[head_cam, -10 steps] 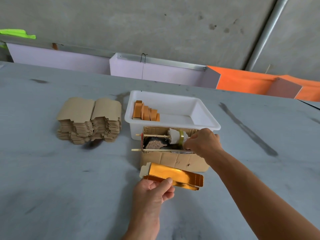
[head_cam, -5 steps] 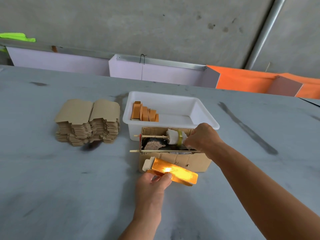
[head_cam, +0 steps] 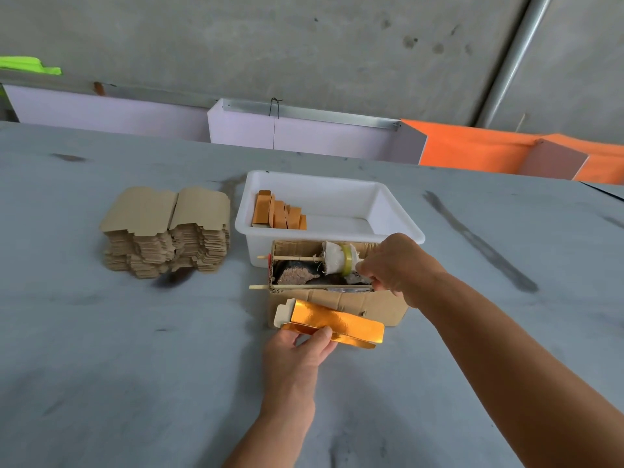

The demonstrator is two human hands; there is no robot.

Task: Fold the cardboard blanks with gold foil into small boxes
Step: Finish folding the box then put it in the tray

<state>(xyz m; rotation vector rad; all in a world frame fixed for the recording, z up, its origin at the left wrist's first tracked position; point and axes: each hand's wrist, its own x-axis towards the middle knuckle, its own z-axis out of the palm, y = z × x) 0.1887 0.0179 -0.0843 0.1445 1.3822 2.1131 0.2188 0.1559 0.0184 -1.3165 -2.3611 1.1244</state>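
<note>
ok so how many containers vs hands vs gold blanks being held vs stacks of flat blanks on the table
containers: 2, the white plastic tub and the cardboard box
hands: 2, left hand and right hand
gold foil blank in hand: 1
stack of flat blanks: 1
total: 6

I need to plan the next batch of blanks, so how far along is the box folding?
Early on. A few folded pieces stand in the white tub, which is mostly bare. In hand: the left hand pinches a partly folded gold foil blank, while the right hand reaches into the cardboard box holding the tape roll. Left: the tall stack of flat blanks.
</note>
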